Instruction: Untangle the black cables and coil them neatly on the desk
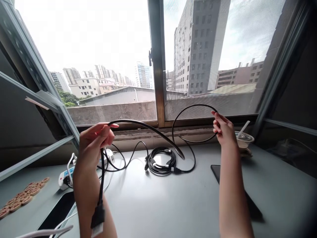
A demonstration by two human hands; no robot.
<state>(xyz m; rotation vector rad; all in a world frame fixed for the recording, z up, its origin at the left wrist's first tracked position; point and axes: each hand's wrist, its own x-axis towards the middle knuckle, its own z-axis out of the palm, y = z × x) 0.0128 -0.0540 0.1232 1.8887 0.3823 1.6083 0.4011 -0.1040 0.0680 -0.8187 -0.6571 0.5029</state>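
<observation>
My left hand (96,140) is raised at the left, thumb and fingers pinched on a black cable (138,122). A short length of it hangs below that hand, ending in a black plug (98,216) with a pale metal tip. At the right, my right hand (224,128) pinches a loop of black cable (184,110), apparently the same one, held above the table. Between the hands, a coiled bundle of black cables (162,172) lies on the table, with several plugs showing. A black plug (176,170) rests at the bundle's right side, its cable curving up toward the loop.
A white power strip (63,180) with plugs sits at left on the grey table (158,205). Round wooden pieces (24,196) and a dark phone-like slab (58,211) lie nearby. A lidded cup with straw (244,140) and a black flat object (252,206) are at right.
</observation>
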